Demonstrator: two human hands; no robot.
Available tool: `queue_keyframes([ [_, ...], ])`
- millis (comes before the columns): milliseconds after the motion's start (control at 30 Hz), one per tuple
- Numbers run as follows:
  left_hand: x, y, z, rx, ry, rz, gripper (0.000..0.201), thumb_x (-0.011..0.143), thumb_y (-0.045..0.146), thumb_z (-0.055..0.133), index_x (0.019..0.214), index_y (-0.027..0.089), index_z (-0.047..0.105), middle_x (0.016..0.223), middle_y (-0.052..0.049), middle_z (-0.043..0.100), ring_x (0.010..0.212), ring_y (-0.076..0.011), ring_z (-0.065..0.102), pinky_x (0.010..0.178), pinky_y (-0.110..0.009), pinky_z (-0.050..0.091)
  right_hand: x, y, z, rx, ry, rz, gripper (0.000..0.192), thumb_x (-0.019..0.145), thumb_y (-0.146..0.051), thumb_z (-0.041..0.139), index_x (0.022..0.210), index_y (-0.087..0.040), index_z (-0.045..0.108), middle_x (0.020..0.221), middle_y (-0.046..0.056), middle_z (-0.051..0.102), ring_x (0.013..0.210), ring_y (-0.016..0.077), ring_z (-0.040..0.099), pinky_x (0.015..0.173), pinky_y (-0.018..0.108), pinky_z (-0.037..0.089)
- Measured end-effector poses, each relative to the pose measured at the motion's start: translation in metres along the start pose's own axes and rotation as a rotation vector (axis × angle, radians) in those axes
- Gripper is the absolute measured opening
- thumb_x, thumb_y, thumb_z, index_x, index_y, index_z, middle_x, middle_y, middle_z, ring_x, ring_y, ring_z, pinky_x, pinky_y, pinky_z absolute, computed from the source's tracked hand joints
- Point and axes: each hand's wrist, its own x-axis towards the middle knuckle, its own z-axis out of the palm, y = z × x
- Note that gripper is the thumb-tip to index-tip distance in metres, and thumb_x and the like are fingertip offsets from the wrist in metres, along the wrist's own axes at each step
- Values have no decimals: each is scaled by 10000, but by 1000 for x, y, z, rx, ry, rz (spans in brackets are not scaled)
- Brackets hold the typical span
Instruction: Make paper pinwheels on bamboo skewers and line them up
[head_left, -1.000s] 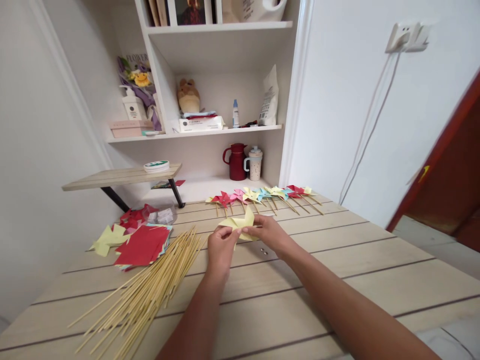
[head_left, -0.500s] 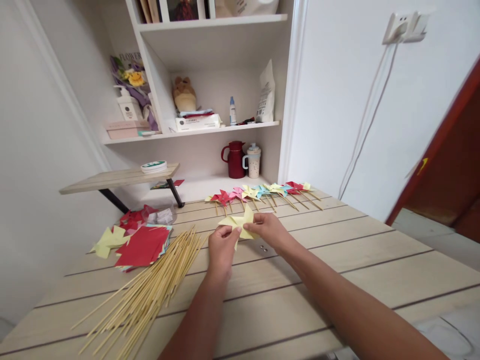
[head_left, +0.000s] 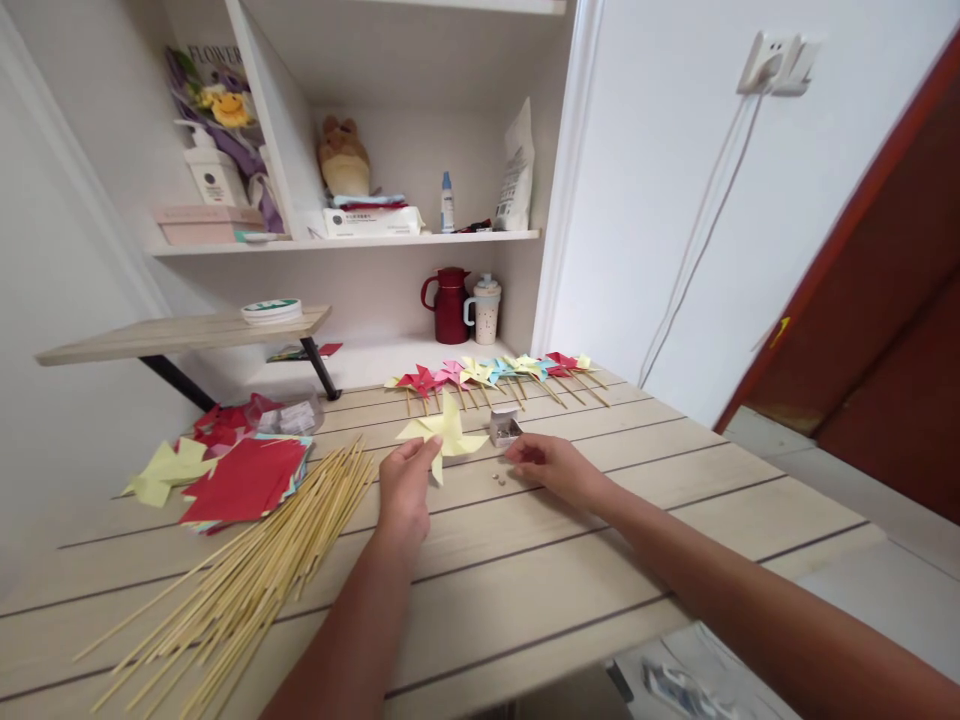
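Pinched in my left hand (head_left: 407, 487) is a pale yellow paper pinwheel (head_left: 450, 432), its blades spread above the table. My right hand (head_left: 555, 468) is apart from it, held low over the table with fingers loosely bent and a gap by the thumb; I see nothing in it. Just left of those fingertips lie a few tiny metal pieces (head_left: 499, 479). A small open box (head_left: 504, 428) with small metal pieces inside stands right behind them.
Thin wooden sticks (head_left: 292, 550) lie in a bundle at left, beside stacked red paper squares (head_left: 244, 480) and a loose yellow pinwheel (head_left: 169, 472). Finished pinwheels on sticks (head_left: 476, 373) line the table's back. A small raised shelf (head_left: 180, 335) stands at back left.
My right hand has let go of the yellow pinwheel and moved right, uncovering the small box. My left hand keeps the pinwheel. The camera view has shifted.
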Motion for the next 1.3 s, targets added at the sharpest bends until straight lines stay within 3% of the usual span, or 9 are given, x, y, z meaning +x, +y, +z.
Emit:
queue_keyframes([
  [267,-3,1,0,23,-10,-22,295,568,268,851,791,126,720,784,-46,728,698,-133,630,721,-264,469,2,-14,13,-150,4,6,93,724,-287,703,726,-198,728,720,26,708,680,181,598,633,277,414],
  [433,-3,2,0,38,-13,-28,272,579,257,846,783,127,722,775,-45,731,700,-136,635,729,-267,468,8,-8,19,-152,18,51,84,716,-234,683,649,-187,701,691,35,702,657,175,595,602,270,407],
  [667,-2,0,-2,48,-56,-27,266,573,268,854,765,138,724,767,-35,729,705,-135,629,738,-263,453,7,-7,7,-81,-194,15,61,659,-214,707,608,-181,703,672,19,685,656,155,591,587,246,414],
  [800,-3,1,-2,58,-96,-32,242,569,273,852,721,136,723,744,-32,727,679,-133,625,719,-257,450,10,-11,4,-85,-250,5,53,632,-220,725,605,-184,697,616,-7,652,590,132,535,542,237,364],
  [1067,-3,0,-3,74,-133,-41,247,566,266,848,741,133,734,784,-51,742,709,-143,643,735,-259,460,13,-13,2,-64,-231,41,147,631,-249,736,602,-183,608,595,-37,582,574,113,484,527,229,333],
  [1300,-2,-1,-5,77,-150,-43,293,563,298,853,775,130,742,792,-58,740,760,-167,651,790,-290,466,13,-14,3,-20,-209,83,133,663,-292,707,631,-180,645,562,-38,555,538,105,445,527,240,324],
])
